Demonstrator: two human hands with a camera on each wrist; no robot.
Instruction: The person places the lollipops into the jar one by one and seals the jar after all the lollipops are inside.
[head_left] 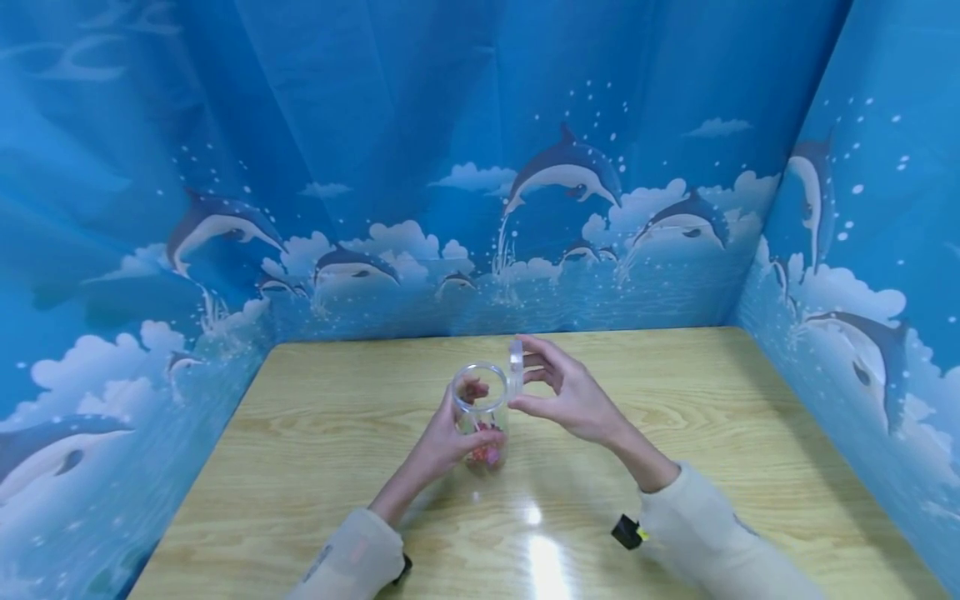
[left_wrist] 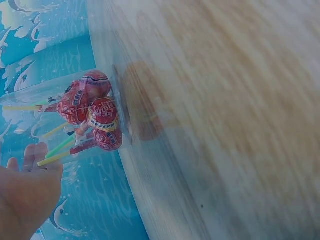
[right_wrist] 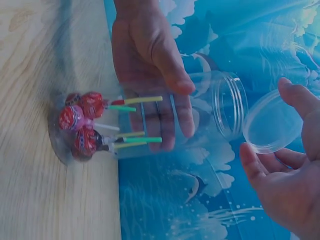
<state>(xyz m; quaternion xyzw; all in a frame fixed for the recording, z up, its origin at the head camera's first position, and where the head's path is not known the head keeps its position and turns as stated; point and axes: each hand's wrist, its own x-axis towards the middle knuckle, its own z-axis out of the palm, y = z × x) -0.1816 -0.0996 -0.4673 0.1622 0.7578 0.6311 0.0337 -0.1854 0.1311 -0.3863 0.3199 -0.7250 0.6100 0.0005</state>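
A clear plastic jar (head_left: 480, 408) with a threaded mouth stands upright on the table, its top uncovered. Several lollipops (right_wrist: 85, 125) in red and pink wrappers lie at its bottom, their yellow, green and white sticks pointing up. My left hand (head_left: 442, 442) grips the jar around its side, thumb in front and fingers behind. Beside the jar's mouth, my right hand (head_left: 566, 392) pinches a round clear lid (right_wrist: 274, 122) by its rim, tilted on edge. In the left wrist view the lollipops (left_wrist: 102, 112) show through the jar wall, while only part of the left hand (left_wrist: 32, 185) appears.
The wooden table (head_left: 315, 417) has a glossy surface with a light reflection near its front. A blue curtain (head_left: 420, 125) printed with dolphins and clouds encloses the back and both sides. Small black devices (head_left: 627, 532) sit at the wrists.
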